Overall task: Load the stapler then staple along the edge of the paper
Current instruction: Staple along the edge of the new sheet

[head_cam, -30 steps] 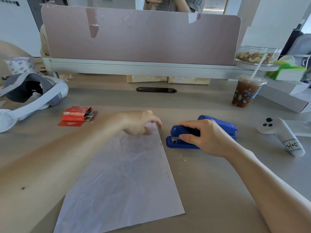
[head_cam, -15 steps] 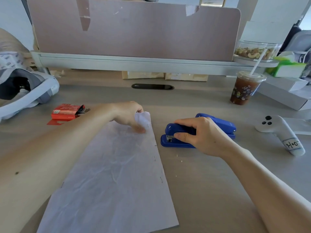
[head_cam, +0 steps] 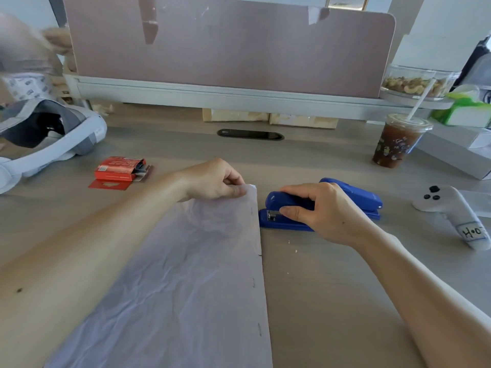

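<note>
A crumpled white paper (head_cam: 186, 282) lies flat on the grey desk (head_cam: 332, 288), its long right edge carrying several staples. My left hand (head_cam: 212, 179) pinches the paper's far right corner, which is lifted a little. A blue stapler (head_cam: 353, 200) rests on the desk just right of that corner, its mouth facing the paper edge. My right hand (head_cam: 318, 211) grips the stapler, fingers over its top and thumb at its front near the mouth. A red staple box (head_cam: 119, 170) sits open to the left.
A white headset (head_cam: 45, 139) lies at the far left. An iced drink cup (head_cam: 398, 142) with a straw stands at the back right, and a white controller (head_cam: 451, 211) lies to the right. A pink divider panel (head_cam: 228, 43) closes the back.
My left hand moved onto the paper's far corner and pinched it up. The paper edge now lies closer to the stapler's mouth. My right hand stayed on the stapler.
</note>
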A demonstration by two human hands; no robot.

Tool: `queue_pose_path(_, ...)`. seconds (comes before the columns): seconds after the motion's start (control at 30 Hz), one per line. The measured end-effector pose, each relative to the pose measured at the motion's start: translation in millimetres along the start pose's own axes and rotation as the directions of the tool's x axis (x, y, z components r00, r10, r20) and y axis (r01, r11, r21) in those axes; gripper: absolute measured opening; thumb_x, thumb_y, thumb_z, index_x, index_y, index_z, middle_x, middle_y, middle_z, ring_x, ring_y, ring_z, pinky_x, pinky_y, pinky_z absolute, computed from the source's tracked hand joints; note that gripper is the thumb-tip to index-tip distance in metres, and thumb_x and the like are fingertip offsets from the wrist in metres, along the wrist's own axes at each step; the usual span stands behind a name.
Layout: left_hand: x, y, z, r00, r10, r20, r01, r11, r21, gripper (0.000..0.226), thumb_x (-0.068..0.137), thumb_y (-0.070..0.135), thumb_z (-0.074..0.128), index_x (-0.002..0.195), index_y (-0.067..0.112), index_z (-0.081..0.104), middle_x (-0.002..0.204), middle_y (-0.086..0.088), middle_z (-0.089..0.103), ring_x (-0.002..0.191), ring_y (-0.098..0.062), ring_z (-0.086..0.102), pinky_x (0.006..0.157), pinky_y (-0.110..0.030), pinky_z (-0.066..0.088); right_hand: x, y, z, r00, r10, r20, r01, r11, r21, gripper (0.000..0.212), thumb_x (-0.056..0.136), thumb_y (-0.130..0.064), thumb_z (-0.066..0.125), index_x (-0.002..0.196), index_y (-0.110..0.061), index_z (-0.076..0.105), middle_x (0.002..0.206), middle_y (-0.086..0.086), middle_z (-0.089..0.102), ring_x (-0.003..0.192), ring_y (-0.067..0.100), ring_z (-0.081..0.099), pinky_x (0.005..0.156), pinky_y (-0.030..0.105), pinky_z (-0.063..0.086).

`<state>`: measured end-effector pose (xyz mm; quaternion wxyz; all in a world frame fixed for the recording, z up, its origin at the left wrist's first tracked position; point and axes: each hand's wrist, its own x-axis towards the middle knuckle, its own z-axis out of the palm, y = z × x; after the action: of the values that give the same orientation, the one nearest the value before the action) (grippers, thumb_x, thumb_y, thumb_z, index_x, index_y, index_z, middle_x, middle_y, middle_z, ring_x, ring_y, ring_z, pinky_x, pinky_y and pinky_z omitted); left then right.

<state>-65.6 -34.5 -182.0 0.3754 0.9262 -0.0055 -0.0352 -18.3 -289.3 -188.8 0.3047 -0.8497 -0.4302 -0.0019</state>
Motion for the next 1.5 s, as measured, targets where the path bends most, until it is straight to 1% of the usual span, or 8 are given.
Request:
queue_pose_path(0.57, -6.9, 14.1, 19.3, 0.999, 0.025, 0.021, -0.027, 0.998, 0.063, 0.019, 0.087, 0.029, 0.070, 0.104, 0.021, 0.071, 0.080, 0.012, 0.071, 0.071, -0.001, 0.064, 0.062, -0.014, 0.045, 9.8, -8.9, 8.7, 0.998, -0.019, -0.058, 0.018, 1.000, -0.015, 0.021, 0.090, -0.027, 0.067, 0.110, -0.031, 0.071, 0.088, -0.013, 0.073, 0.081, 0.003, 0.061, 0.071, 0.013, 0.044)
queue_pose_path(0.73, -7.6, 15.2, 21.0, 0.999, 0.038, 0.005, -0.038, 0.998, 0.041, 0.030, 0.078, 0.029, 0.079, 0.105, 0.023, 0.066, 0.085, 0.005, 0.071, 0.077, -0.011, 0.066, 0.069, -0.025, 0.052, 10.5, -9.5, 11.5, 0.998, -0.025, -0.049, 0.024, 0.999, -0.035, 0.021, 0.090, -0.028, 0.067, 0.110, -0.028, 0.072, 0.092, -0.008, 0.074, 0.084, 0.011, 0.065, 0.080, 0.033, 0.053)
queue_pose_path(0.9, -9.7, 15.8, 19.3, 0.999, 0.052, -0.006, -0.052, 0.999, 0.007, 0.044, 0.073, 0.034, 0.083, 0.111, 0.026, 0.063, 0.095, 0.004, 0.071, 0.084, -0.011, 0.067, 0.075, -0.026, 0.055, 11.0, -10.8, 11.8, 0.998, -0.026, -0.051, 0.023, 0.999, -0.045, 0.022, 0.091, -0.029, 0.066, 0.112, -0.030, 0.071, 0.094, -0.010, 0.075, 0.086, 0.010, 0.065, 0.081, 0.031, 0.054)
queue_pose_path(1.0, -16.2, 14.8, 6.2, 1.000, 0.016, -0.016, -0.015, 0.996, 0.084, 0.037, 0.078, 0.042, 0.076, 0.110, 0.028, 0.065, 0.101, 0.008, 0.067, 0.093, -0.008, 0.064, 0.079, -0.024, 0.052, 12.5, -12.4, 10.2, 0.999, -0.007, -0.032, 0.006, 0.999, -0.037, 0.020, 0.094, -0.034, 0.058, 0.105, -0.025, 0.073, 0.086, -0.006, 0.074, 0.076, 0.012, 0.065, 0.073, 0.030, 0.053)
queue_pose_path(1.1, -23.9, 8.7, -7.3, 1.000, -0.028, -0.001, 0.028, 0.977, 0.213, 0.022, 0.083, 0.046, 0.069, 0.099, 0.032, 0.068, 0.101, 0.012, 0.067, 0.095, -0.008, 0.062, 0.079, -0.023, 0.050, 22.7, -17.5, 7.3, 0.991, 0.132, -0.018, -0.131, 0.991, 0.037, 0.045, 0.100, -0.042, 0.037, 0.088, -0.017, 0.072, 0.076, 0.003, 0.071, 0.068, 0.017, 0.062, 0.071, 0.034, 0.050)
queue_pose_path(1.23, -28.5, 1.2, -7.7, 0.997, -0.069, 0.027, 0.060, 0.967, 0.249, 0.016, 0.086, 0.040, 0.068, 0.093, 0.026, 0.070, 0.094, 0.009, 0.070, 0.088, -0.011, 0.063, 0.077, -0.028, 0.051, 45.5, -25.5, 6.0, 0.976, 0.205, 0.069, -0.196, 0.974, -0.111, 0.045, 0.102, -0.030, 0.027, 0.093, -0.020, 0.070, 0.092, 0.004, 0.071, 0.087, 0.022, 0.062, 0.085, 0.040, 0.048)
queue_pose_path(1.37, -27.2, -5.8, -0.2, 1.000, -0.029, -0.001, 0.028, 0.969, 0.247, 0.014, 0.088, 0.033, 0.067, 0.091, 0.020, 0.071, 0.089, 0.006, 0.071, 0.081, -0.012, 0.064, 0.073, -0.026, 0.051, 58.4, -26.3, 15.2, 0.968, 0.167, 0.186, -0.098, 0.938, -0.334, 0.036, 0.102, -0.012, 0.026, 0.098, -0.009, 0.061, 0.100, 0.009, 0.067, 0.089, 0.026, 0.057, 0.083, 0.038, 0.044)
queue_pose_path(1.5, -25.5, -15.9, 4.7, 0.999, 0.022, -0.050, -0.010, 0.976, 0.216, 0.013, 0.086, 0.035, 0.069, 0.080, 0.024, 0.069, 0.077, 0.008, 0.068, 0.066, -0.004, 0.058, 0.058, -0.015, 0.042, 62.4, -24.9, 19.1, 0.959, 0.188, 0.214, -0.102, 0.927, -0.360, 0.030, 0.101, -0.008, 0.028, 0.088, -0.012, 0.055, 0.090, 0.006, 0.058, 0.081, 0.022, 0.051, 0.078, 0.034, 0.039)
